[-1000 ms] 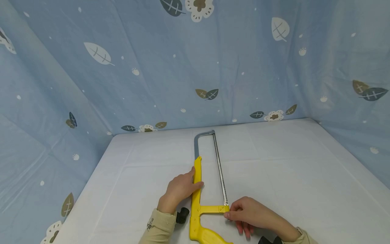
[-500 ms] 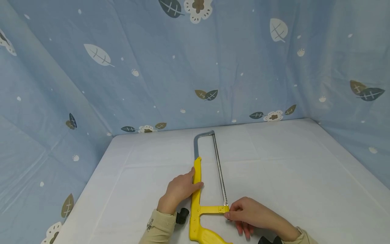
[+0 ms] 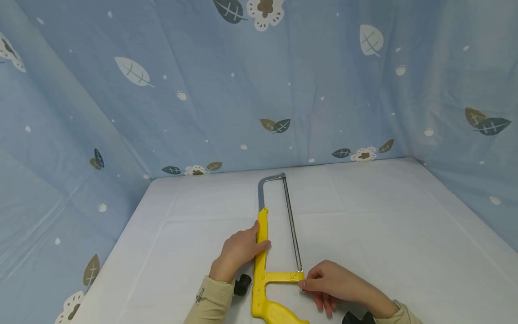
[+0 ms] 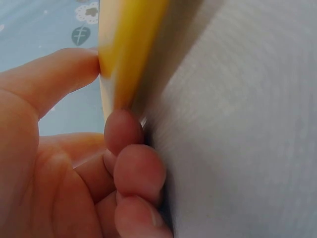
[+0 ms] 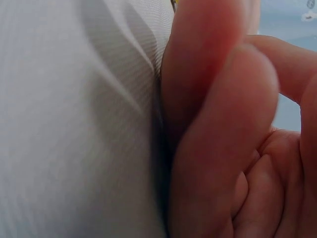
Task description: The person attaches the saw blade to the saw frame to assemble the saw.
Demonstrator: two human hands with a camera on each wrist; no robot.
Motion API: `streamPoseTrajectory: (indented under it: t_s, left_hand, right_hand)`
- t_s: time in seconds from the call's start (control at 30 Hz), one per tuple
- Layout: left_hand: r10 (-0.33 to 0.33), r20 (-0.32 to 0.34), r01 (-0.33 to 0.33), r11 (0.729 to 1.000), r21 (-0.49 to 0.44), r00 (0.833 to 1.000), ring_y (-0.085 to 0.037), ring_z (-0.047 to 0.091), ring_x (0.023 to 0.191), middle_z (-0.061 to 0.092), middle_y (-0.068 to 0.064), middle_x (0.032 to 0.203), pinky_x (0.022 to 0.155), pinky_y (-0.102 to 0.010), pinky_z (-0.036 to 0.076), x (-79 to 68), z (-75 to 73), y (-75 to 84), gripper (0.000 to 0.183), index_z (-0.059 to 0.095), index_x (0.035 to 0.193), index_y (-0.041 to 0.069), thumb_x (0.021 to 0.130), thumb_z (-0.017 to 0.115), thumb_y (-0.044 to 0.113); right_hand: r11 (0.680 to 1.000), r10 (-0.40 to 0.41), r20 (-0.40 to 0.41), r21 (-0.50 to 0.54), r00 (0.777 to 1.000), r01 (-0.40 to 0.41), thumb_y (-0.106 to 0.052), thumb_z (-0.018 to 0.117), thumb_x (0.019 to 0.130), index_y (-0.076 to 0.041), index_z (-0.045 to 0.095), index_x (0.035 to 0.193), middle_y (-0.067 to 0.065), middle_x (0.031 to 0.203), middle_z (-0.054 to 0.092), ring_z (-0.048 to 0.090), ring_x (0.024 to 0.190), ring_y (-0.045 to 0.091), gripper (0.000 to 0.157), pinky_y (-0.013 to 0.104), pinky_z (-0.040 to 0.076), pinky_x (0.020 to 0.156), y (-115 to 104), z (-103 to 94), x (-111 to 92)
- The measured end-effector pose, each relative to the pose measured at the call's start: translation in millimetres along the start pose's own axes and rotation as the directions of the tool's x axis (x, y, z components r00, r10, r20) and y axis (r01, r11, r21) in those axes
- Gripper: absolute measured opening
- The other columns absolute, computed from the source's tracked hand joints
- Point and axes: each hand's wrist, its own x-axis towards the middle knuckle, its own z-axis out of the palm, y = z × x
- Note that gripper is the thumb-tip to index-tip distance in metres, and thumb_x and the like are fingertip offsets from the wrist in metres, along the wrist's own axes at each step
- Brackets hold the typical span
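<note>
A hacksaw point(image 3: 260, 270) with a yellow body, grey front arm and thin metal blade point(image 3: 292, 225) lies flat on the white cloth, its tip pointing away. My left hand point(image 3: 239, 248) grips the yellow spine between thumb and fingers. In the left wrist view, the thumb lies on one side of the blurred yellow frame point(image 4: 136, 44) and fingertips point(image 4: 140, 171) on the other. My right hand point(image 3: 336, 281) pinches a small metal part at the end of the yellow crosspiece point(image 3: 281, 278), near the blade's lower end. Its fingers mostly cover that part. The right wrist view shows curled fingers point(image 5: 223, 134) against the cloth.
White cloth point(image 3: 194, 202) covers the table and stretches to both sides of the saw. Blue curtains point(image 3: 202, 90) with leaf and flower prints close in the back and sides. Black wrist devices point(image 3: 243, 285) sit by both cuffs.
The saw and left hand hold their place. My right hand stays at the crosspiece end with hardly any visible shift; the head view wobbles slightly.
</note>
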Motion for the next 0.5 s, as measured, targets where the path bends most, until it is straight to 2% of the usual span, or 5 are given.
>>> streamPoseTrajectory:
  t_s: [0.2, 0.5]
  left_hand:
    - [-0.003, -0.003, 0.003, 1.000, 0.001, 1.000, -0.015, 0.048, 0.063, 0.061, -0.008, 0.097, 0.053, -0.030, 0.037, 1.6, -2.4, 0.7, 0.074, 0.029, 0.140, 0.007, 0.083, 0.056, 0.046]
    - [-0.006, 0.000, 0.006, 1.000, -0.012, 1.000, -0.015, 0.049, 0.069, 0.060, -0.010, 0.102, 0.057, -0.031, 0.039, 3.1, 0.6, -0.2, 0.075, 0.029, 0.140, 0.006, 0.083, 0.056, 0.046]
  right_hand:
    - [1.000, -0.012, 0.016, -0.001, 1.000, 0.012, -0.041, 0.057, 0.084, -0.007, 0.063, 0.069, 0.004, 0.052, 0.059, 0.049, 0.036, 0.010, 0.037, 0.021, 0.036, 0.035, -0.3, -4.4, 2.5]
    - [0.998, -0.026, 0.036, 0.061, 0.999, 0.024, -0.039, 0.056, 0.086, -0.004, 0.064, 0.073, 0.007, 0.053, 0.059, 0.052, 0.038, 0.012, 0.038, 0.022, 0.039, 0.036, 3.4, -6.0, 5.1]
